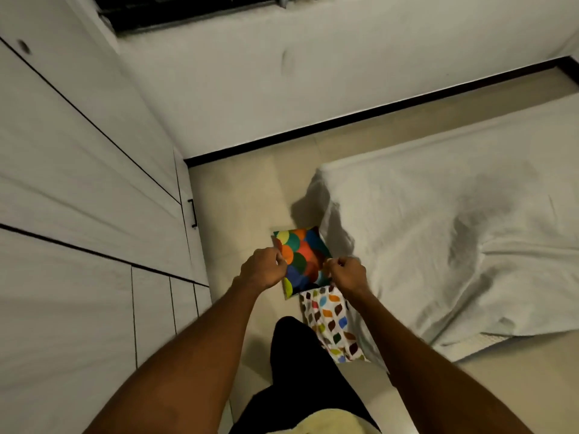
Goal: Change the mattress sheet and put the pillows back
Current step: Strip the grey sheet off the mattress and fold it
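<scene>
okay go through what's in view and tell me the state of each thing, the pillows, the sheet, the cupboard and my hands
Colourful scale-pattern pillow: lying on the floor beside the mattress corner.
White leaf-print pillow: on the floor too, against the mattress side.
White sheet: spread over the mattress, wrinkled, corner hanging loose.
Cupboard doors: closed.
Left hand: fingers curled, over the scale-pattern pillow's edge; grip unclear.
Right hand: fingers curled, over the same pillow's other edge; grip unclear.

Wardrobe [78, 189]: white panelled doors along the left, small black handle [193, 213] at the near edge.
Floor [241, 198]: pale tiles, black skirting strip [360, 115] where it meets the wall.
Wall [282, 73]: white, dark window grille [188, 9] at top.
</scene>
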Available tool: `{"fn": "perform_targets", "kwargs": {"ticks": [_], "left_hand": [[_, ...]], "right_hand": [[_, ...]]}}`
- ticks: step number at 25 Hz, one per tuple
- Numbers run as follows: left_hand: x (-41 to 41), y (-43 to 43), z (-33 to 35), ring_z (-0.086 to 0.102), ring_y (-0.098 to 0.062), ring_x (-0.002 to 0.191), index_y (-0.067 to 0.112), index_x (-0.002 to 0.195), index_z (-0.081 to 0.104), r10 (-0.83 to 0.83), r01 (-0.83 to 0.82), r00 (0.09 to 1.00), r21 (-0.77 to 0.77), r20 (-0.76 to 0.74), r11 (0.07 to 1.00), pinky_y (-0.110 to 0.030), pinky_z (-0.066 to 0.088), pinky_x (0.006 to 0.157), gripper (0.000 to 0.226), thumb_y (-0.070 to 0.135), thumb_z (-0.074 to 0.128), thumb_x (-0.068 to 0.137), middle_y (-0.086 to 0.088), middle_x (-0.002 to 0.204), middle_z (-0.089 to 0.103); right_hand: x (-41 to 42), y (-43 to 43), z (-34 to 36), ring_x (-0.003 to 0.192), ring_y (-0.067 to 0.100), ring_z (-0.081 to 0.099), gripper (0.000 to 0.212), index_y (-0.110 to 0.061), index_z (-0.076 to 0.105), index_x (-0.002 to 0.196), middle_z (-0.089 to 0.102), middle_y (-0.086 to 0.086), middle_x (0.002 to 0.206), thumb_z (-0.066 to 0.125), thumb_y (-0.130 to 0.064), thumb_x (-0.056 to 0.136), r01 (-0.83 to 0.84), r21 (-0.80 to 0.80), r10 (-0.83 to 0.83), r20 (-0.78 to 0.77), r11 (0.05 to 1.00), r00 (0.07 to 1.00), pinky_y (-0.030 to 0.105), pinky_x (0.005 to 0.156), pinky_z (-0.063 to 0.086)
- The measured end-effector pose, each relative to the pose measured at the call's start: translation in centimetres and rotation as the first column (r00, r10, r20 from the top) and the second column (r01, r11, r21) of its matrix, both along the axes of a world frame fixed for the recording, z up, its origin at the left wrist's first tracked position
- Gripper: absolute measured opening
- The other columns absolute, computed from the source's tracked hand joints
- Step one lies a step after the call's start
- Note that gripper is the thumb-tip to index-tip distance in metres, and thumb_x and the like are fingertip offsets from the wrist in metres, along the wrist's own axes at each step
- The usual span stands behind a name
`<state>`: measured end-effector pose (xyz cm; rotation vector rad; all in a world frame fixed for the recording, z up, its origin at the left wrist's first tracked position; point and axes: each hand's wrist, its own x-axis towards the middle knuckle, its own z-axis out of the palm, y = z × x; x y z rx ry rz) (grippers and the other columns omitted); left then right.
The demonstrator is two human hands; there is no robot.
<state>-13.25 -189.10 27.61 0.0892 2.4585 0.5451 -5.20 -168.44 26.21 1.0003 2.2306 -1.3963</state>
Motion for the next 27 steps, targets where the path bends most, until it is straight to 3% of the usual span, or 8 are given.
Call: {"fn": "perform_targets", "kwargs": {"ticks": [3,5,8,10,15,18,22,27], "left_hand": [[-6.9,-0.6,0.4,0.068,-0.028,0.1,0.023,0.101,0.068,-0.059,0.059,0.998,0.009,-0.012,0.998,-0.036,0.057,0.087,0.014,0.035,0.061,0.097,-0.003,0.11,0.072],[-11.8,-0.5,0.0,0.068,-0.027,0.096,0.023,0.099,0.069,-0.107,0.107,0.994,0.005,-0.001,0.994,-0.038,0.059,0.086,0.014,0.035,0.062,0.096,-0.002,0.104,0.072],[-19.1,0.2,-1.6,0.07,-0.024,0.091,0.025,0.094,0.068,-0.183,0.183,0.983,0.003,0.03,0.983,-0.04,0.061,0.087,0.014,0.038,0.064,0.094,0.0,0.098,0.074],[-24.5,1.6,-2.7,0.072,-0.024,0.088,0.026,0.09,0.067,-0.246,0.247,0.966,-0.008,0.08,0.969,-0.043,0.063,0.085,0.013,0.038,0.063,0.092,-0.001,0.095,0.075],[-33.2,5.0,-1.3,0.074,-0.021,0.079,0.016,0.102,0.071,-0.394,0.389,0.884,0.07,0.253,0.919,-0.036,0.064,0.075,0.012,0.026,0.065,0.1,-0.008,0.094,0.076],[-38.1,8.4,-0.6,0.07,-0.016,0.072,0.009,0.106,0.071,-0.469,0.468,0.825,0.084,0.315,0.88,-0.022,0.055,0.056,0.015,0.021,0.063,0.102,-0.012,0.096,0.076],[-45.1,15.5,-2.8,0.073,-0.017,0.075,0.016,0.097,0.073,-0.565,0.565,0.75,0.112,0.346,0.818,-0.035,0.064,0.077,0.013,0.026,0.064,0.098,-0.004,0.084,0.076],[-52.9,23.1,-8.4,0.069,-0.02,0.068,0.015,0.095,0.074,-0.685,0.713,0.594,0.118,0.421,0.691,-0.033,0.061,0.068,0.015,0.024,0.062,0.098,-0.005,0.084,0.077]], "right_hand": [[-5.8,-1.6,-0.5,0.077,0.033,0.07,0.038,0.002,0.073,0.086,0.074,0.02,0.082,0.058,-0.031,0.096,0.032,-0.003,-0.032,0.019,0.999,0.999,0.038,0.069,0.055],[-9.6,-2.2,-1.5,0.076,0.035,0.07,0.042,0.001,0.072,0.085,0.073,0.019,0.078,0.058,-0.037,0.091,0.094,-0.032,-0.093,0.026,0.995,0.995,0.041,0.068,0.059],[-14.4,-2.6,-3.7,0.061,0.02,0.065,0.035,-0.003,0.072,0.072,0.067,-0.002,0.057,0.061,-0.027,0.094,0.235,-0.064,-0.233,0.037,0.97,0.972,0.038,0.066,0.057],[-18.1,-2.5,-4.5,0.065,0.014,0.07,0.034,-0.012,0.076,0.071,0.071,-0.008,0.06,0.058,-0.025,0.098,0.365,-0.068,-0.363,0.037,0.928,0.931,0.035,0.07,0.059],[-24.5,-1.5,-3.6,0.057,0.019,0.068,0.032,-0.017,0.074,0.077,0.076,0.007,0.073,0.054,-0.022,0.101,0.602,-0.154,-0.589,0.123,0.784,0.799,0.029,0.056,0.057],[-28.2,0.2,-4.3,0.056,0.02,0.067,0.031,-0.014,0.075,0.076,0.076,0.007,0.071,0.056,-0.024,0.099,0.742,-0.212,-0.711,0.211,0.636,0.671,0.03,0.056,0.054],[-34.7,2.5,-7.7,0.062,0.023,0.066,0.027,-0.016,0.076,0.093,0.077,0.002,0.072,0.052,-0.027,0.1,0.867,-0.273,-0.821,0.297,0.417,0.488,0.028,0.059,0.048],[-43.7,5.6,-12.4,0.058,0.021,0.063,0.026,-0.013,0.071,0.096,0.074,0.007,0.084,0.052,-0.029,0.102,0.95,-0.283,-0.903,0.362,0.13,0.231,0.025,0.055,0.044]]}}
